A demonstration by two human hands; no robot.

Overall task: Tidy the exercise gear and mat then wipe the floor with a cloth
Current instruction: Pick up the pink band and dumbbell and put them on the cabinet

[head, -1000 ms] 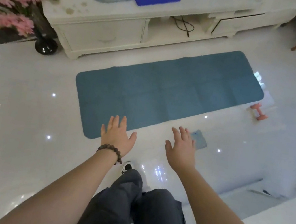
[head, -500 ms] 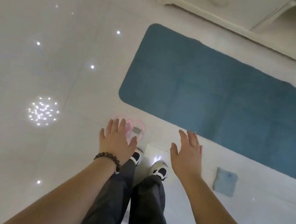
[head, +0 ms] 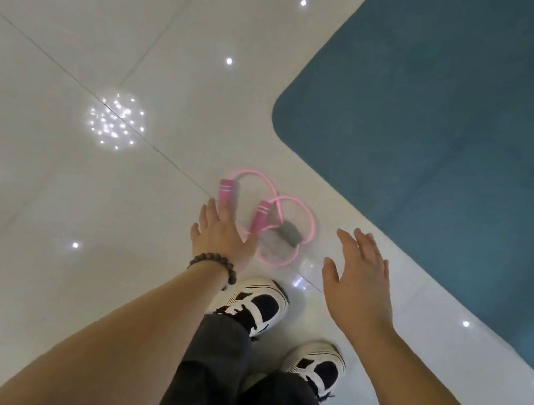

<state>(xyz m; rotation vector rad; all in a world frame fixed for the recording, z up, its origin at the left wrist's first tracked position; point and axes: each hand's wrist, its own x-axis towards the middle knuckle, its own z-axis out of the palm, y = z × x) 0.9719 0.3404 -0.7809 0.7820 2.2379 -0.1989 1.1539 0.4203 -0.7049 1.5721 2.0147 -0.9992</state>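
My view has dropped onto the pink resistance band [head: 266, 223]; left hand [head: 219, 242] and right hand [head: 356, 278], fingers loosely spread and empty, near it for pickup.

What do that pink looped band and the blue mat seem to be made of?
The pink resistance band looks like smooth rubbery tubing with ridged grips, probably foam; it has a slight sheen. The blue exercise mat looks like matte foam or rubber: it shows no glare, unlike the glossy floor.
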